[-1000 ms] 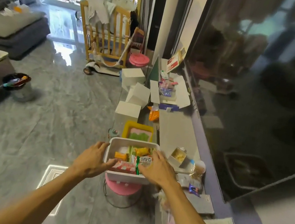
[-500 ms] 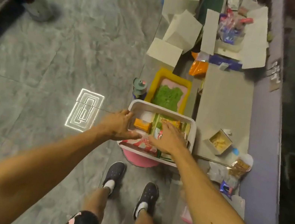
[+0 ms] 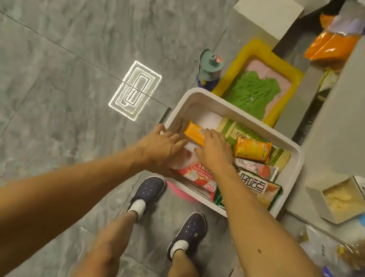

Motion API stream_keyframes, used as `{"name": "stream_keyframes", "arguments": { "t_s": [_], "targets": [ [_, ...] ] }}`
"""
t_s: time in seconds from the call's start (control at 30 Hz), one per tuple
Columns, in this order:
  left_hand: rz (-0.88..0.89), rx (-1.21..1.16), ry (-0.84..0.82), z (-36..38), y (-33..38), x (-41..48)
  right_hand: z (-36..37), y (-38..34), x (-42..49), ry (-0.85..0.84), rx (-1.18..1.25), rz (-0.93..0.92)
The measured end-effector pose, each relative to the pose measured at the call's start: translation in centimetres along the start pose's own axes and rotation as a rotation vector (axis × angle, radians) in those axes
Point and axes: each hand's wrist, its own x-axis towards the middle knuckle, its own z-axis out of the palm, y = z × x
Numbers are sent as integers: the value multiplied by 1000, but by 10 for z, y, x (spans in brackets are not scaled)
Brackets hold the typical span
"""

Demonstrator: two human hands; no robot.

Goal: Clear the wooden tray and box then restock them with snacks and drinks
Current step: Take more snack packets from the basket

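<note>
evidently both hands are working inside the white bin [image 3: 295, 163], which is sitting on a pink stool [image 3: 177, 192] so it is within easy reach. the left hand [image 3: 163, 146] is lying flat and loose on the red wafer packet [image 3: 199, 174], while the right hand [image 3: 214, 150] is curling over the orange snack bar [image 3: 194, 135], though i cannot tell whether it is gripping. other snack packs [image 3: 253, 148] are crowding the right side.

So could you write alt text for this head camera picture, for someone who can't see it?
Seen from above, a person's left hand and right hand reach into a white bin of packaged snacks, fingers resting on an orange packet and a red wafer pack. The bin stands over a grey tiled floor, with a yellow tray just beyond.
</note>
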Motion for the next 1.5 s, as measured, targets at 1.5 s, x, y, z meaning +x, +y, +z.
{"name": "stream_keyframes", "arguments": {
  "t_s": [1.5],
  "targets": [
    [496, -457, 572, -501, 136, -185, -420, -34, -494, 1306, 526, 822]
  ]
}}
